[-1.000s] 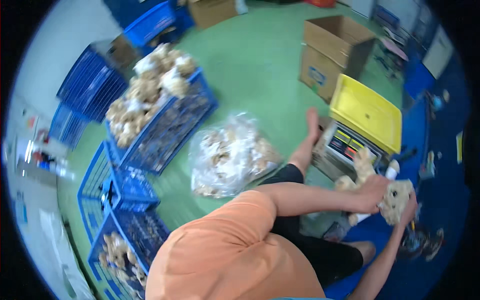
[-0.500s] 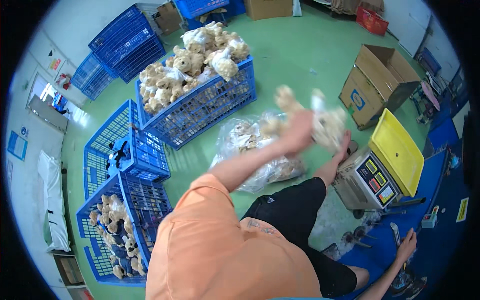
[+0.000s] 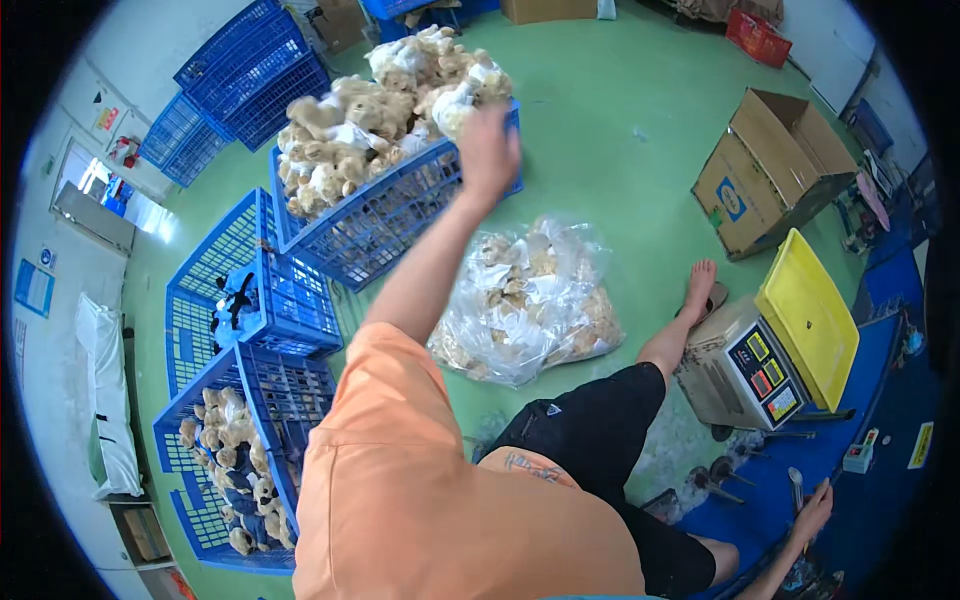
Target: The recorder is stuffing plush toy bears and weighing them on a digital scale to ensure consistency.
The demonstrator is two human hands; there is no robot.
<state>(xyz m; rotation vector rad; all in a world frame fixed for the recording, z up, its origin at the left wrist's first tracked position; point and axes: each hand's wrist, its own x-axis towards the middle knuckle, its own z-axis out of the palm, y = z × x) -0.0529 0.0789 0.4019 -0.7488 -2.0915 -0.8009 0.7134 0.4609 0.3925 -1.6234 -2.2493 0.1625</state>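
Observation:
My left hand [image 3: 487, 150] reaches out over the near right rim of a blue crate [image 3: 395, 215] heaped with beige plush dogs [image 3: 400, 100]. Its thumb stands apart and no toy shows in its grasp, though motion blurs the fingertips. Just beyond it lies a plush toy in a white shirt [image 3: 456, 104]. At the left of the heap, one blurred plush toy [image 3: 318, 116] is in motion. Lower right, my right hand [image 3: 818, 512] rests with fingers stretched on the blue bench [image 3: 745, 500], beside a metal tool [image 3: 795, 482].
A clear plastic bag [image 3: 525, 310] of plush toys lies on the green floor before me. Left stand more blue crates [image 3: 290, 400], with toys inside. A weighing scale [image 3: 765, 370] with a yellow pan [image 3: 812, 320] sits at right, near an open cardboard box [image 3: 745, 190].
My left hand has swung up and left from above the plastic bag to the heaped crate. The plush dog it held has left the hand. My right hand shifted slightly downward.

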